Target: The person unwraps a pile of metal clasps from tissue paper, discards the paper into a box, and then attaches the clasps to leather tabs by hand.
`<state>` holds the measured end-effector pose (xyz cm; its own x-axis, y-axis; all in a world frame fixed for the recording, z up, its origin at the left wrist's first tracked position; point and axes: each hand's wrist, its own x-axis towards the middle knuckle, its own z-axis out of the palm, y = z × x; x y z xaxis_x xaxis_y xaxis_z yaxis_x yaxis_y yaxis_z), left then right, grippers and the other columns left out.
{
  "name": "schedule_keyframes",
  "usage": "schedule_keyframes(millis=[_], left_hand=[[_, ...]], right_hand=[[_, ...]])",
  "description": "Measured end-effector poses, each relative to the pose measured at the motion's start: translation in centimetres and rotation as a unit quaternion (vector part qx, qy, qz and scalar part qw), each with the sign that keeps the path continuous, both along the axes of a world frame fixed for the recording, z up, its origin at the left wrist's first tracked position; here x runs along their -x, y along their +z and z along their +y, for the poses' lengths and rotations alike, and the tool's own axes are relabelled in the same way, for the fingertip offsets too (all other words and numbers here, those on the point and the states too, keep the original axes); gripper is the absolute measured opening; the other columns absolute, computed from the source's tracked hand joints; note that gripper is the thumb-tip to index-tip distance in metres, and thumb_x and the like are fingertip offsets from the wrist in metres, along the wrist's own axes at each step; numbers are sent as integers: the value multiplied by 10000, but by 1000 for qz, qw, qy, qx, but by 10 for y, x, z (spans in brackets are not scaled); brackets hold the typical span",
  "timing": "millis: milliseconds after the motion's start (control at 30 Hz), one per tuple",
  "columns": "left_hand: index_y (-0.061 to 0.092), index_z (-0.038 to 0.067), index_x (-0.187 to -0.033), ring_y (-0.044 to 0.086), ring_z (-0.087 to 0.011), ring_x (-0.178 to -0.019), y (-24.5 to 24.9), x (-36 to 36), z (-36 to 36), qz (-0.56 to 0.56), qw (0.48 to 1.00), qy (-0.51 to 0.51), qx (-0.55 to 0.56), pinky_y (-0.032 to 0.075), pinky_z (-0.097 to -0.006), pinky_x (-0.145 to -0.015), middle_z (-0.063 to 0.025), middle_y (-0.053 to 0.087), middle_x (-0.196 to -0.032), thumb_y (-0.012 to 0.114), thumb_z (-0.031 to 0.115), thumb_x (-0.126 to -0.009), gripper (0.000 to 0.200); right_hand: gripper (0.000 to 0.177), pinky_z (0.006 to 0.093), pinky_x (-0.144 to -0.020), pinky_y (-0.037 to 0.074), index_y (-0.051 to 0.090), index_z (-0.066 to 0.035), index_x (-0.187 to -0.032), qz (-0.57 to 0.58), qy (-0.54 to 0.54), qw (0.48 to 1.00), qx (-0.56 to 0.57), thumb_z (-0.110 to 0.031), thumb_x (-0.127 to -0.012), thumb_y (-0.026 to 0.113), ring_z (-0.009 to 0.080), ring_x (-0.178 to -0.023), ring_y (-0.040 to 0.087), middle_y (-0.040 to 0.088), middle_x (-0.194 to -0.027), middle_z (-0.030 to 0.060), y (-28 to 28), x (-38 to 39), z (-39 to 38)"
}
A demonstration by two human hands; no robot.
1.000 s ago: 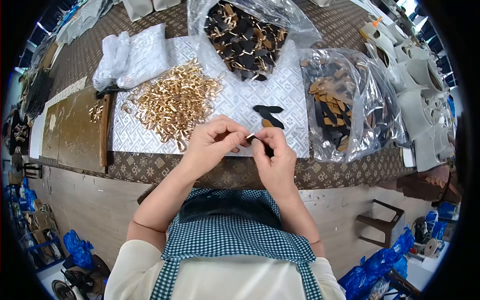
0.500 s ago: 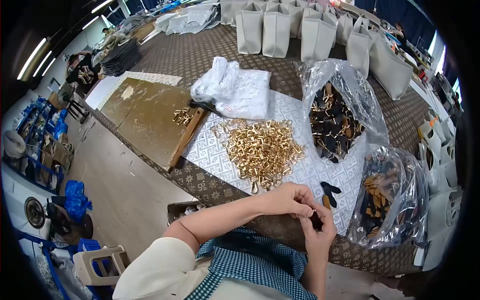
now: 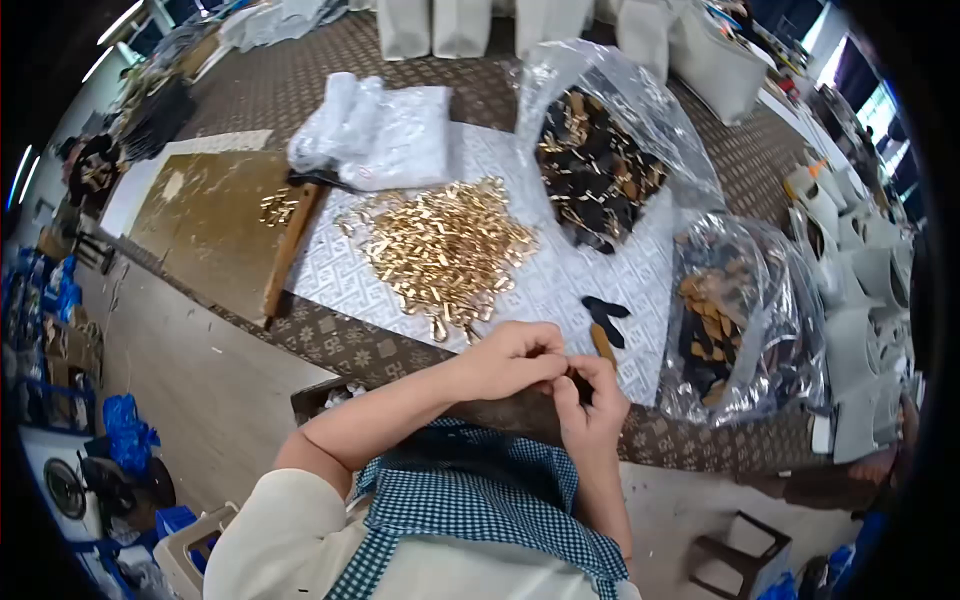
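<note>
My left hand (image 3: 515,360) and my right hand (image 3: 597,402) meet at the table's front edge, fingers pinched together. Between their fingertips shows a small dark tab (image 3: 581,386), mostly covered, like the leather tabs lying close by. Just beyond the hands, black leather tabs (image 3: 606,312) and a tan one (image 3: 602,343) rest on the white patterned sheet (image 3: 560,290). A heap of gold snap hooks (image 3: 445,250) is spread to the left of them.
One clear plastic bag (image 3: 690,150) holds dark tabs with gold hooks; another bag (image 3: 790,340) holds tan and black tabs. A hammer (image 3: 292,250) lies across a brown board (image 3: 205,225), near a white plastic bundle (image 3: 400,130). Pale bags (image 3: 460,25) stand behind.
The view has turned, so the tabletop things appear further left and higher. Both hands remain together at the table edge, fingers still pinched around the small dark tab.
</note>
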<state>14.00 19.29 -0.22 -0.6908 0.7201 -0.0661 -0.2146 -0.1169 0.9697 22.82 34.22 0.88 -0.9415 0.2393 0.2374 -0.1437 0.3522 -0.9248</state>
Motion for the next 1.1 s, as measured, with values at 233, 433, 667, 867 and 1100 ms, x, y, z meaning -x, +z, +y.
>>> schedule_keyframes(millis=[233, 433, 667, 867, 1100], left_hand=[[537, 28, -812, 542, -40, -694, 5, 0, 8, -4, 1000, 4, 14, 463, -216, -617, 18, 562, -756, 551, 95, -955, 158], [552, 13, -915, 670, -131, -778, 8, 10, 13, -85, 996, 25, 13, 564, -268, -717, -49, 623, -896, 598, 53, -940, 65], [514, 1, -1289, 605, -214, -1148, 62, 74, 25, 164, 964, 207, -40, 504, -315, -929, -115, 617, -1209, 619, 155, -955, 382], [699, 40, -1041, 579, -124, -816, 66, 63, -39, 311, 907, 211, 191, 487, -279, -728, -34, 635, -948, 679, 150, -879, 197], [698, 73, -972, 636, -222, -789, 26, 15, -84, 396, 804, 144, 419, 502, -329, -681, -61, 600, -908, 731, 132, -819, 167]], right_hand=[[234, 281, -608, 511, 584, -17, -886, -34, -54, 998, 12, -143, -799, 761, 149, -640, 631, 659, -753, 87, -13, -3, 5], [303, 347, -745, 526, 593, 2, -1177, 30, 4, 996, -79, -98, -891, 589, 269, -818, 656, 659, -995, 174, -8, 5, 22], [316, 290, -653, 460, 663, -56, -1093, 24, -122, 972, -199, -140, -803, 755, 162, -709, 492, 622, -942, 49, 3, 22, 49], [248, 327, -652, 487, 664, -65, -996, -25, -96, 949, -298, -127, -772, 751, 214, -775, 623, 624, -892, 57, -16, 26, 50], [98, 370, -665, 481, 647, -33, -948, 2, -108, 941, -321, -82, -863, 655, 253, -760, 609, 612, -857, 83, -18, 30, 47]])
